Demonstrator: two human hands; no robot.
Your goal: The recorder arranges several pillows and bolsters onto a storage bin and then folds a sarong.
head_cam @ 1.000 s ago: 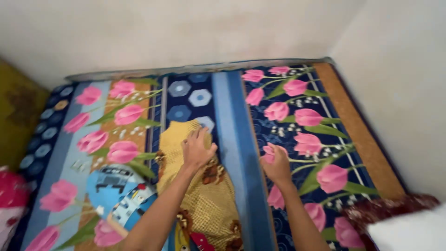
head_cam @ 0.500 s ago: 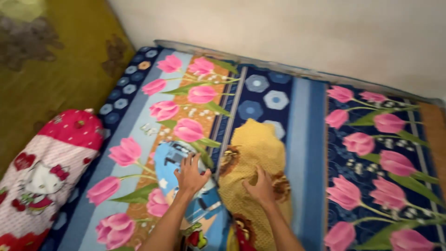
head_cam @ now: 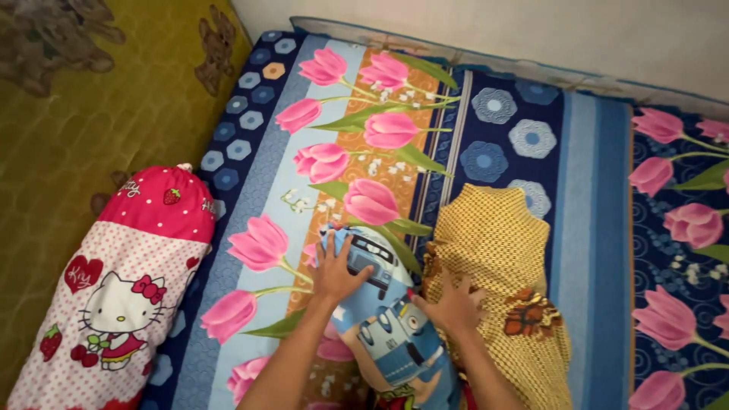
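Two pillows are seen laid side by side on a tulip-patterned bedsheet (head_cam: 486, 137): the blue cartoon-car pillow (head_cam: 391, 319) is pressed under the flat, spread left hand (head_cam: 338, 269), while the right hand (head_cam: 452, 304), fingers apart, rests where it meets the yellow patterned pillow (head_cam: 501, 250). Nothing is gripped. A pink bolster (head_cam: 125, 281) lies well apart at the left, and the straightening appears partly done.

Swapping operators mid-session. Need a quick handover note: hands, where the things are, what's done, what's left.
Left hand: flat, fingers spread, on the top end of the blue car-print cloth. Holds nothing.
Right hand: flat where that cloth meets the yellow patterned garment. Holds nothing.
Both pieces lie flat, side by side on the tulip-print bedsheet; a pink cartoon-cat bolster lies to the left, apart.
Done: both pieces spread out.
Left: neither looks folded or stacked yet.
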